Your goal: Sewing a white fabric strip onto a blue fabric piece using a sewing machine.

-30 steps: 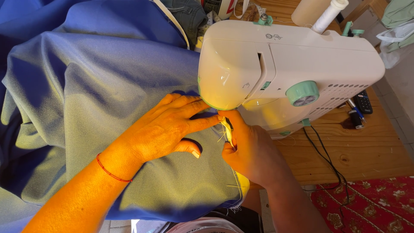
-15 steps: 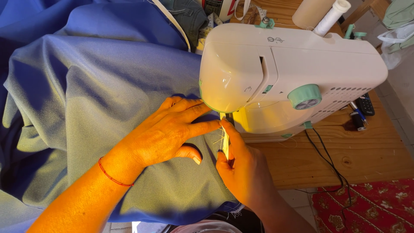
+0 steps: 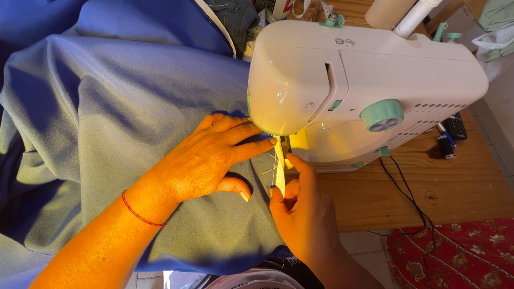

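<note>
Blue fabric point(image 3: 107, 107) covers most of the view from 7 to 12 o'clock, bunched in broad folds, its near edge running under the head of the cream sewing machine point(image 3: 364, 85). A pale yellow strip point(image 3: 279, 171) lies along that edge; its long axis runs from about 6 o'clock up to 12, its far end pointing into the lit gap under the machine head.

The left hand point(image 3: 206, 160) lies flat and spread on the fabric, fingers stretched toward 2 o'clock, the forefinger tip touching the cloth just beside the strip (it grips nothing, only presses). A red thread band point(image 3: 140, 214) circles that wrist. The right hand point(image 3: 302, 214) comes in from 5 o'clock, half curled, thumb and fingertips pinched on the strip's near end, forefinger extended alongside it toward the machine.

Against the picture half a second ago, the hands sit in much the same pose and the strip keeps its line.

At 3 o'clock a black cable point(image 3: 409, 198) trails over the wooden table point(image 3: 428, 187), and a red patterned rug point(image 3: 455, 251) shows at 4 o'clock.
</note>
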